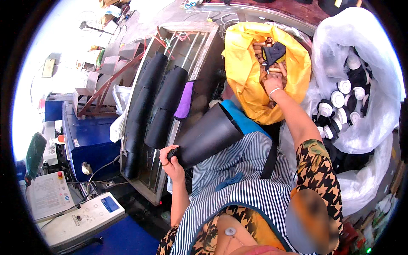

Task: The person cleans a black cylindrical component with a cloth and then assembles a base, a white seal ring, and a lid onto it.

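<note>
A wide black tapered tube (208,138), shaped like a cone with its tip cut off, lies slantwise across my lap. My left hand (172,163) is closed round its narrow end, by a short black knob (173,153). The wide end faces up and right, beside a bright blue cloth (244,119). My right hand (274,85) reaches into a yellow bag (238,63) of short tan cork-like cylinders (278,68). Its fingers are bent together near a dark cloth piece (276,52); what they pinch is too small to make out.
To the left, a metal-framed rack (170,140) carries several black tubes (142,102) and a purple piece (185,102). A clear plastic bag (331,46) at right holds white-and-black round parts (338,100). Control boxes (85,216) and a blue cabinet (89,136) stand at left.
</note>
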`<act>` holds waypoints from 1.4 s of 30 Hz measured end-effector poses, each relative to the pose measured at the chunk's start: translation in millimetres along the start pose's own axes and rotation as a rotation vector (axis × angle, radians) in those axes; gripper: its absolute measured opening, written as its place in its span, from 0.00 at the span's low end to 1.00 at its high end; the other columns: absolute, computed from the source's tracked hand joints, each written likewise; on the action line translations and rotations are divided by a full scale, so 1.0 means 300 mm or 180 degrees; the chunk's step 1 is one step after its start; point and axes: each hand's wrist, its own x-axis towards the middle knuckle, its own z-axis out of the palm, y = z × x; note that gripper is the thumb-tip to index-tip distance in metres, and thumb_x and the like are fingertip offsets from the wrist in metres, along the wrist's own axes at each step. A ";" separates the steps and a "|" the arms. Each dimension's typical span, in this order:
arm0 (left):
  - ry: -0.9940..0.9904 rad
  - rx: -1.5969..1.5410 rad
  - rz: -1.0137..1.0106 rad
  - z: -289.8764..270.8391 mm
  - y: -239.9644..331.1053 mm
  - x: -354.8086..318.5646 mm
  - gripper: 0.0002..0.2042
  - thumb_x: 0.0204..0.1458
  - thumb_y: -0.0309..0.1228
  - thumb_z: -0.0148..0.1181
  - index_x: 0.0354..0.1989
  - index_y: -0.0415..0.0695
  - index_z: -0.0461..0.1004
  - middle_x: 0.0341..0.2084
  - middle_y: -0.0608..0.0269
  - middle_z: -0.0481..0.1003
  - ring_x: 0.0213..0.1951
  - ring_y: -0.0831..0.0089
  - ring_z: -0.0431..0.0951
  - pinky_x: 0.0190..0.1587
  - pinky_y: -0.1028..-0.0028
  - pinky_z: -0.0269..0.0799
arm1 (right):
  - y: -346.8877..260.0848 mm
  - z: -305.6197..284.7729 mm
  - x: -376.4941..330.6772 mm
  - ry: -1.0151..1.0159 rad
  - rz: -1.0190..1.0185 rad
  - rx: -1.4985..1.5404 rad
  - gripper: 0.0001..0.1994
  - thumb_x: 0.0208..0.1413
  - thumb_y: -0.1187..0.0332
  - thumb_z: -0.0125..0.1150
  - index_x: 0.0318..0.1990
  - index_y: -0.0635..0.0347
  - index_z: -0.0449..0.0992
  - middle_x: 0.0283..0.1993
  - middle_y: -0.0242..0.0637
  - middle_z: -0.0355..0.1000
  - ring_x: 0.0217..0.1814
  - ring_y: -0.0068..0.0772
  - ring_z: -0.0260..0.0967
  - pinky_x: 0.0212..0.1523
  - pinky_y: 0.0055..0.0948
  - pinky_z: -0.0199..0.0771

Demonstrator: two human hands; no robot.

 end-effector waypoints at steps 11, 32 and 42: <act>0.0095 -0.0012 -0.0058 -0.019 -0.023 -0.011 0.15 0.66 0.41 0.47 0.46 0.40 0.64 0.38 0.54 0.71 0.42 0.66 0.73 0.50 0.68 0.67 | 0.016 -0.110 -0.105 0.0933 0.0184 0.1844 0.11 0.56 0.66 0.57 0.44 0.57 0.71 0.38 0.42 0.78 0.40 0.45 0.77 0.38 0.41 0.74; 0.0027 -0.0973 -0.0017 -0.002 -0.016 -0.051 0.12 0.53 0.29 0.60 0.43 0.41 0.68 0.38 0.54 0.75 0.43 0.59 0.74 0.53 0.63 0.64 | -0.541 -0.789 -0.650 0.1434 -0.2416 0.2897 0.15 0.46 0.65 0.67 0.42 0.58 0.76 0.39 0.36 0.73 0.45 0.41 0.69 0.47 0.39 0.67; -0.0169 -0.0829 0.0493 0.014 -0.012 -0.025 0.11 0.54 0.29 0.59 0.43 0.41 0.66 0.36 0.54 0.73 0.40 0.60 0.74 0.48 0.63 0.67 | -0.552 -0.747 -0.632 0.1219 -0.2969 0.2785 0.15 0.49 0.70 0.64 0.45 0.62 0.73 0.39 0.43 0.71 0.43 0.48 0.70 0.42 0.39 0.72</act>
